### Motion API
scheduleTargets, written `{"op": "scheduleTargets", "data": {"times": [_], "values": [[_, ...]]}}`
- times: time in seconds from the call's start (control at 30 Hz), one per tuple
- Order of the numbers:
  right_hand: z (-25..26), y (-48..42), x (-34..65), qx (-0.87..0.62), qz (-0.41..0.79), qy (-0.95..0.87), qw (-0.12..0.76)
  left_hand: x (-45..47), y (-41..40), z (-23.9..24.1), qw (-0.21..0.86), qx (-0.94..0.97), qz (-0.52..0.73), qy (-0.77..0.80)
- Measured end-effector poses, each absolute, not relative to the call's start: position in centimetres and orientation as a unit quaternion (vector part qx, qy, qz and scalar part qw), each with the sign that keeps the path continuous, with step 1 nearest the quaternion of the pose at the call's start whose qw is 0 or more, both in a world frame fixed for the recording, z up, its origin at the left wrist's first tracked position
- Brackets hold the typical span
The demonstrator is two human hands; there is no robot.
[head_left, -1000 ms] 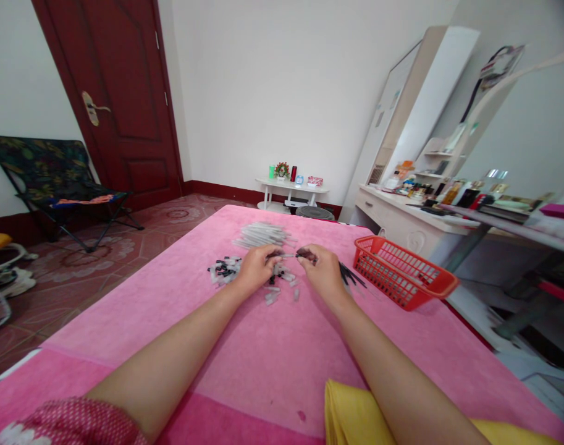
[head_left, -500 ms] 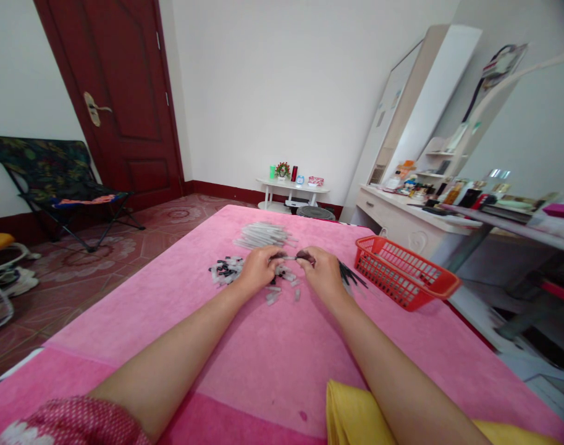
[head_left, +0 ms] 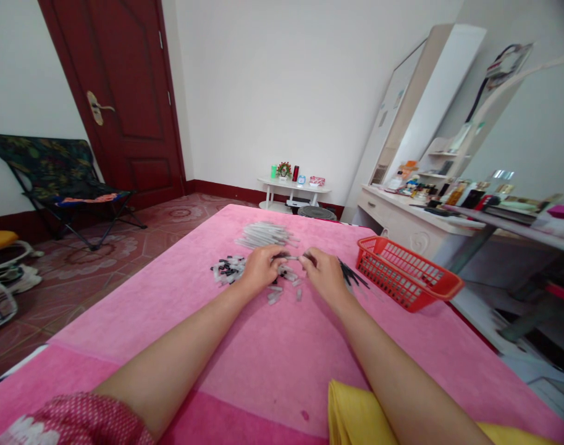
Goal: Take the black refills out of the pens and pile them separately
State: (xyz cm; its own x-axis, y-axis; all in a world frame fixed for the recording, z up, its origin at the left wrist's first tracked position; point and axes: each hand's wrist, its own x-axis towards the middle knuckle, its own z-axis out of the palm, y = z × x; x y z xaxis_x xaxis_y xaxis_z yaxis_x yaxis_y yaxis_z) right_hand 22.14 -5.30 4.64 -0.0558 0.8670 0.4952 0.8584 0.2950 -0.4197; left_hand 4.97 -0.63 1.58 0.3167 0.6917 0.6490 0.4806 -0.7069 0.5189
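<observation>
My left hand (head_left: 262, 270) and my right hand (head_left: 325, 275) face each other above the pink cloth (head_left: 272, 352). Both are closed in a pinch on the ends of one slim, pale pen (head_left: 291, 258), held level between them. Its ends are hidden by the fingers. Beyond the hands lies a heap of pale, translucent pen barrels (head_left: 264, 235). Small black and clear pieces, which look like pen caps (head_left: 228, 269), are scattered beside and below my left hand. Thin black sticks, perhaps finished pens or refills (head_left: 353, 276), fan out just right of my right hand.
A red plastic basket (head_left: 404, 279) stands on the cloth at the right. Folded yellow fabric (head_left: 356, 414) lies under my right forearm at the near edge. A dressing table (head_left: 402, 213) is past the right edge, a folding chair (head_left: 73, 179) at far left.
The view has shifted slightly. My fingers have adjusted around the pen, with the right fingertips more closely bunched at its end; both hands still hold it in the same place.
</observation>
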Motion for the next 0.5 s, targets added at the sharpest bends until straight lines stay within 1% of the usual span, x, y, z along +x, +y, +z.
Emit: {"op": "scheduleTargets", "data": {"times": [0.1,0.23,0.37,0.5], "values": [[4.79,-5.47,22.21,-0.61,0.008,-0.722,0.327,5.01,-0.63,1.58,0.116,0.811,0.448,0.358],[5.03,-5.56,22.19,-0.592,0.007,-0.731,0.339,5.02,-0.78,1.74,0.117,0.806,0.452,0.363],[5.0,-5.55,22.22,-0.612,0.009,-0.728,0.307,5.04,-0.83,1.76,0.118,0.818,0.439,0.353],[4.9,-5.45,22.35,-0.601,0.014,-0.729,0.327,5.0,-0.59,1.55,0.122,0.811,0.448,0.355]]}}
